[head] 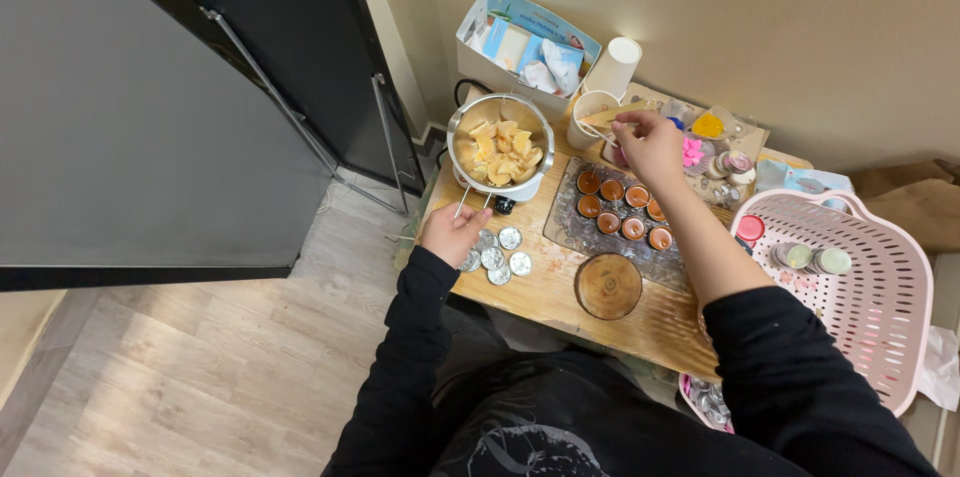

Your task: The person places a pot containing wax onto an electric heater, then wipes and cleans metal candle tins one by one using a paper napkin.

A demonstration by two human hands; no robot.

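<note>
Left hand [452, 233] resting at the near left edge of the wooden desk [545, 287], fingers curled loosely, touching a cluster of small round silver tins [497, 255]; whether a tin is actually pinched, cannot tell. Directly beyond that hand, a metal pot [499, 148] filled with pale yellow wax chunks, standing on a white base with two thin metal handles projecting toward the hand.

Right hand [650, 145] reached across the desk, fingers closed on a flat wooden stick [607, 118] held over the white cup [590, 117] at the back. A second white cup [613, 67] upright just behind it, near the wall. An open cardboard box [525, 42] of papers and packets standing at the back left corner.

Below the right hand, a dark mat [575, 227] carrying seven small orange-brown filled cups [621, 207] in two rows. Nearer the body, a round wooden disc [608, 286] lying partly on the mat's near edge.

To the right, a pink perforated basket [890, 307] holding a red lid and several small round tins. Behind it, a clutter of small items including a pink flower shape [692, 151] and a yellow piece [708, 126]. Black sleeves on both arms. Grey door panel and light wood floor at left.
</note>
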